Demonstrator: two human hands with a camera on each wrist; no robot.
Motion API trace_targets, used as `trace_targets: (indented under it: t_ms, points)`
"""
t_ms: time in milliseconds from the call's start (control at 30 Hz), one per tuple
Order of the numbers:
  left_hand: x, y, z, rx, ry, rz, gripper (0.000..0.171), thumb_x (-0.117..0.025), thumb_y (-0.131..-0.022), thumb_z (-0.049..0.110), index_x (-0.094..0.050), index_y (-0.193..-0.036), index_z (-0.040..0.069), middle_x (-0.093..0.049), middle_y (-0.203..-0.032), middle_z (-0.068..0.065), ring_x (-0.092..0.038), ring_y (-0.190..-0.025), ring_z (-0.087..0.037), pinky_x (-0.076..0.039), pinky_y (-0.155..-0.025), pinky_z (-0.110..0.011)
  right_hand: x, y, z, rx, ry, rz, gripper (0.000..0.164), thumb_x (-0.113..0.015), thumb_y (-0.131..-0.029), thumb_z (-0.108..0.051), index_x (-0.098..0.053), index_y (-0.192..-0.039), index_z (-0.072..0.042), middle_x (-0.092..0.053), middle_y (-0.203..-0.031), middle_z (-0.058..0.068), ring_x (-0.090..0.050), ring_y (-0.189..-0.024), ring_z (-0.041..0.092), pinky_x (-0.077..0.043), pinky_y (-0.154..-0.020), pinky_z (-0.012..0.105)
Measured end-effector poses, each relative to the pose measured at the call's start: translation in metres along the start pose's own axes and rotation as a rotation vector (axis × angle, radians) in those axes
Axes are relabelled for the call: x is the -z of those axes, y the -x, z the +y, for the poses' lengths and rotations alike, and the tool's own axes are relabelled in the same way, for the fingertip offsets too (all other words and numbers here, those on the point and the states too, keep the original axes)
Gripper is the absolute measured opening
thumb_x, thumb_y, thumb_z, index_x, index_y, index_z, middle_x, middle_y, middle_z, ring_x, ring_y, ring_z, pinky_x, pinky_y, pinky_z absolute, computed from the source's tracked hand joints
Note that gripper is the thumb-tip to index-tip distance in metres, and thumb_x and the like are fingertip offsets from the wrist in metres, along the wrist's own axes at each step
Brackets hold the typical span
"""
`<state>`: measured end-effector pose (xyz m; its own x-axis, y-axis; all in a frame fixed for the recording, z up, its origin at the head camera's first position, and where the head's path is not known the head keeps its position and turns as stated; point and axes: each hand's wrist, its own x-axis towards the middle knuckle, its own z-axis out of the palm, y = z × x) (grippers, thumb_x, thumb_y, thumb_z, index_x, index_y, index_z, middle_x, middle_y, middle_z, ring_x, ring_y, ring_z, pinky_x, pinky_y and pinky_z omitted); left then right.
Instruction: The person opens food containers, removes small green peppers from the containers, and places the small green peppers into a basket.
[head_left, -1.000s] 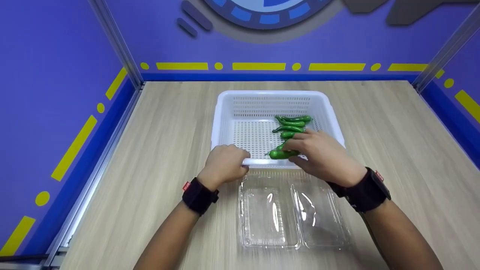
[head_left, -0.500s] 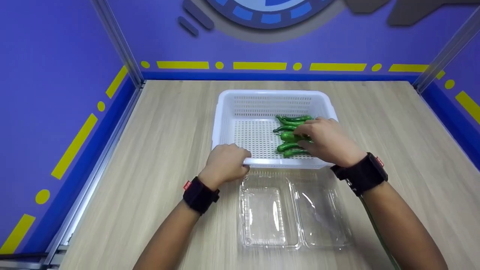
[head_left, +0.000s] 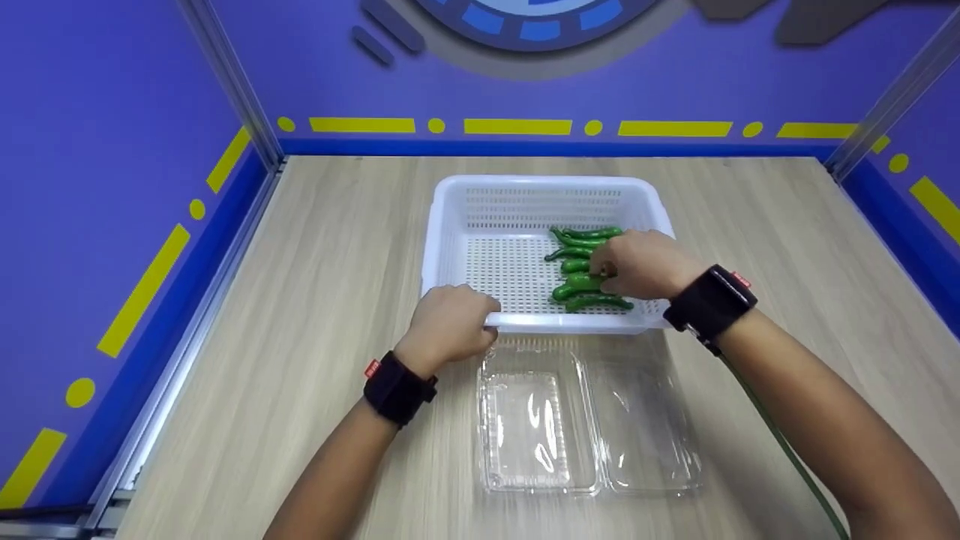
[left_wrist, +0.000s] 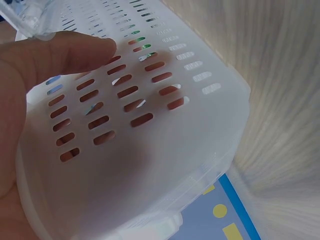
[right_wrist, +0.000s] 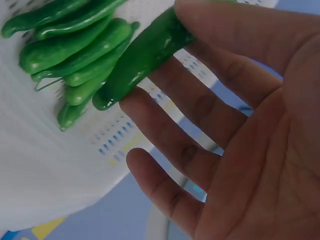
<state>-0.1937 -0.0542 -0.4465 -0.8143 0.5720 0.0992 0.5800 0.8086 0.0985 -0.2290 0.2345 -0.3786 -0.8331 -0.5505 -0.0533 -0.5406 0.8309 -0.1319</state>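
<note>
A white plastic basket (head_left: 559, 321) holds several green chili peppers (head_left: 598, 303) in a rough column along its right half. My left hand (head_left: 450, 322) grips the front rim near the left corner; in the left wrist view its thumb lies along the outside of the slotted wall (left_wrist: 175, 135), with fingers showing through the slots. Inside the basket, my right hand (head_left: 645, 262) is over the right ends of the peppers. The right wrist view shows it pinching one green chili pepper (right_wrist: 142, 57) between thumb and fingers, the little finger held away. More peppers (right_wrist: 65, 47) lie beside that one.
Directly in front of the basket is an unfolded clear plastic clamshell box (head_left: 525, 480), its lid (head_left: 652, 450) lying to the right. Blue printed panels (head_left: 360, 90) stand along the back and sides of the wooden table (head_left: 337, 247). A green cord (head_left: 787, 450) runs along the right forearm.
My right hand has moved from the front of the basket back over the peppers. The frontmost pepper, earlier in its fingers, now lies a bit further right. My left hand stays on the rim.
</note>
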Motion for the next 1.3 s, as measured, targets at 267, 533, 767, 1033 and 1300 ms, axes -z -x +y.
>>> trace_targets:
  t_ms: [267, 533, 767, 1033, 1300]
  points:
    - [0.0, 0.0, 0.001, -0.002, 0.015, -0.001, 0.011, -0.066, -0.083, 0.023, -0.065, -0.073, 0.019, -0.059, -0.064, 0.006, -0.057, -0.06, -0.017, -0.048, -0.055, -0.039, -0.002, -0.011, 0.004, 0.003, 0.056, -0.161, 0.024, -0.074, -0.069, -0.003, -0.054, -0.063, -0.016, -0.045, -0.063, -0.004, -0.042, -0.061, 0.018, -0.032, -0.056, 0.032]
    - [0.001, -0.001, 0.0, -0.004, 0.015, -0.004, 0.011, -0.067, -0.083, 0.023, -0.065, -0.073, 0.019, -0.058, -0.064, 0.006, -0.056, -0.059, -0.017, -0.048, -0.055, -0.039, -0.006, -0.026, 0.002, -0.001, 0.12, -0.229, 0.014, -0.076, -0.071, -0.005, -0.064, -0.068, -0.013, -0.053, -0.067, -0.002, -0.045, -0.065, 0.019, -0.04, -0.059, 0.035]
    - [0.0, -0.001, 0.0, -0.005, -0.005, -0.001, 0.013, -0.067, -0.082, 0.023, -0.06, -0.071, 0.02, -0.051, -0.062, 0.007, -0.048, -0.058, -0.014, -0.046, -0.052, -0.039, -0.015, -0.04, 0.008, 0.012, 0.131, -0.311, 0.043, -0.075, -0.071, -0.003, -0.037, -0.059, -0.018, -0.03, -0.058, -0.005, -0.031, -0.059, 0.016, -0.024, -0.055, 0.03]
    - [0.0, 0.0, -0.001, -0.004, -0.011, -0.015, 0.012, -0.067, -0.083, 0.024, -0.063, -0.073, 0.019, -0.054, -0.064, 0.006, -0.052, -0.06, -0.015, -0.049, -0.055, -0.041, -0.023, -0.048, 0.01, 0.004, 0.123, -0.354, 0.045, -0.08, -0.08, -0.011, -0.04, -0.061, -0.018, -0.035, -0.06, -0.005, -0.035, -0.057, 0.015, -0.027, -0.058, 0.029]
    - [0.001, 0.0, -0.001, -0.007, -0.007, -0.004, 0.012, -0.066, -0.083, 0.024, -0.062, -0.073, 0.019, -0.057, -0.065, 0.006, -0.054, -0.06, -0.016, -0.049, -0.055, -0.042, -0.022, -0.051, 0.011, -0.014, 0.156, -0.436, 0.038, -0.073, -0.085, -0.008, -0.042, -0.065, -0.016, -0.038, -0.063, -0.002, -0.039, -0.06, 0.017, -0.03, -0.059, 0.028]
